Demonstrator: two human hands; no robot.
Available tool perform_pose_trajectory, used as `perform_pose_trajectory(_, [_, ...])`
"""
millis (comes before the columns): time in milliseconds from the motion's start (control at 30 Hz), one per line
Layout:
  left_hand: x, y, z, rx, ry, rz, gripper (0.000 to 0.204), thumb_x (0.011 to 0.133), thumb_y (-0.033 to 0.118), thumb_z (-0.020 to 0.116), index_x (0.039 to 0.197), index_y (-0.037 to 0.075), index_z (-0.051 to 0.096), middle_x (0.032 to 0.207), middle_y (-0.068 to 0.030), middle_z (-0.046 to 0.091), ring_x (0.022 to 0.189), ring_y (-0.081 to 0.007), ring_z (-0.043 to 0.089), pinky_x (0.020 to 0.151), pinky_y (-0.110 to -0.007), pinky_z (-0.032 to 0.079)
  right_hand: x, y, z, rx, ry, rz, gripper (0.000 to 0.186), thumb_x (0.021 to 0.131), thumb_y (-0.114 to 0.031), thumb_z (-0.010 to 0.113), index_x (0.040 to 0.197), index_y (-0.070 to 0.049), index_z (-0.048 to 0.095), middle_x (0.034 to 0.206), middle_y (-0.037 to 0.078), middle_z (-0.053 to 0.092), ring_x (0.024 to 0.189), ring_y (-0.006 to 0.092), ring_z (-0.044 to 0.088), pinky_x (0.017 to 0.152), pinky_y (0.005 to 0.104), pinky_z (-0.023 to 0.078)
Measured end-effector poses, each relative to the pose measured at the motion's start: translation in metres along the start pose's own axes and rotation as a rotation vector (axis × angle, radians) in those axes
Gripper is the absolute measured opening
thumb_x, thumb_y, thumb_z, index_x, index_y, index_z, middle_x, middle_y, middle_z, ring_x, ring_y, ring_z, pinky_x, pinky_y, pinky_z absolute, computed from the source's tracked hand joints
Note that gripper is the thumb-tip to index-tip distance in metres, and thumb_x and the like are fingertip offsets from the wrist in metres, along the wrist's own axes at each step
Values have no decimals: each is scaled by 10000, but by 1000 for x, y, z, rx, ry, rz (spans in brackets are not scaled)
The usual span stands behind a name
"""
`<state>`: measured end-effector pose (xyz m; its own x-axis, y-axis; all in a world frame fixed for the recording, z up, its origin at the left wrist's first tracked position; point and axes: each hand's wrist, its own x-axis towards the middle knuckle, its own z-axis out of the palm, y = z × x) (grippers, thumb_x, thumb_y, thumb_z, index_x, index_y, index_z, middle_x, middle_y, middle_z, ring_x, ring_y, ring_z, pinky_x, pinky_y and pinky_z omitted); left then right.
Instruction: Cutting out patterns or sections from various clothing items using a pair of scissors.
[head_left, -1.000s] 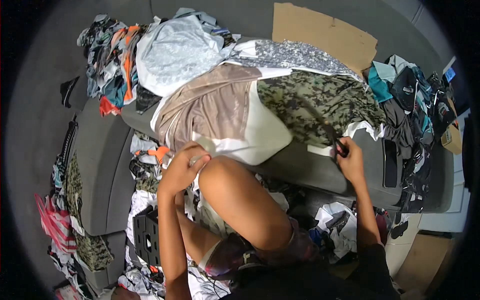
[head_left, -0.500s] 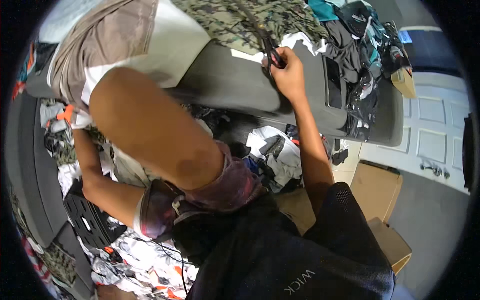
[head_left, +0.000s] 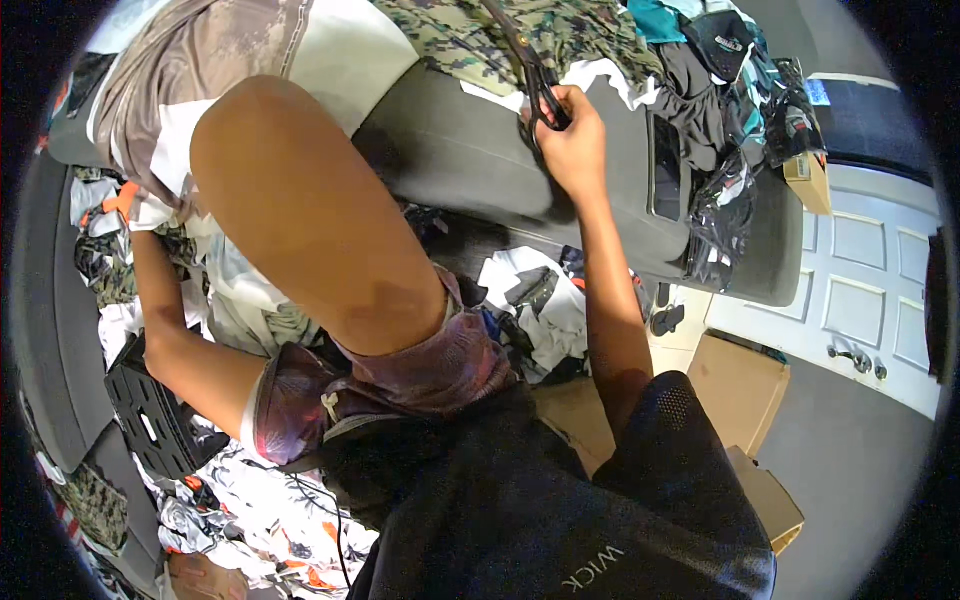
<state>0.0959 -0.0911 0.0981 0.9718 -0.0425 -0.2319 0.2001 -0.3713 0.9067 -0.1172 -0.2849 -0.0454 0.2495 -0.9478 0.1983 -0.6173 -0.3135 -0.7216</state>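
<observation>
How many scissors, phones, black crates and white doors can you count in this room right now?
Scissors: 1 pair, in the right hand
Dark phone: 1, lying on the grey seat
Black crate: 1
White door: 1
Total: 4

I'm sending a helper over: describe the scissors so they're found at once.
On the gray sofa lies camouflage cloth. At its near edge, the right hand holds dark scissors, blades reaching over the cloth. Looped handles set them apart from the flat phone.
</observation>
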Motion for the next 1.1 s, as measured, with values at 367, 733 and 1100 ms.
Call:
perform_pose_trajectory(367, [8, -18, -3, 24, -27, 102, 417, 863, 55, 546, 1271, -25, 578, 1115, -151, 672, 877, -138, 628, 806, -255, 515, 1, -3, -5, -27, 35, -38, 181, 760, -35, 689, 903, -17, 580, 755, 13, 606, 644, 110, 515, 619, 238, 424])
perform_pose_trajectory(733, [-4, -13, 13, -144, 29, -11, 425, 878, 93, 532, 1281, -35, 564, 1162, -155, 653, 907, -154, 630, 803, -274, 526, -1, -3, 5, 4, 77, -68, 243, 683, -1, 633, 921, -24, 591, 728, 42, 638, 595, 175, 546, 590, 304, 452])
perform_pose_trajectory(1100, [1, -10, -3, -487, -141, -83, 399, 915, 154, 499, 1249, -50, 574, 1124, -153, 661, 891, -158, 645, 775, -273, 536, -2, -3, 2, -31, 56, -23, 201, 744, -28, 682, 923, -18, 592, 749, 25, 621, 633, 128, 525, 613, 250, 432])
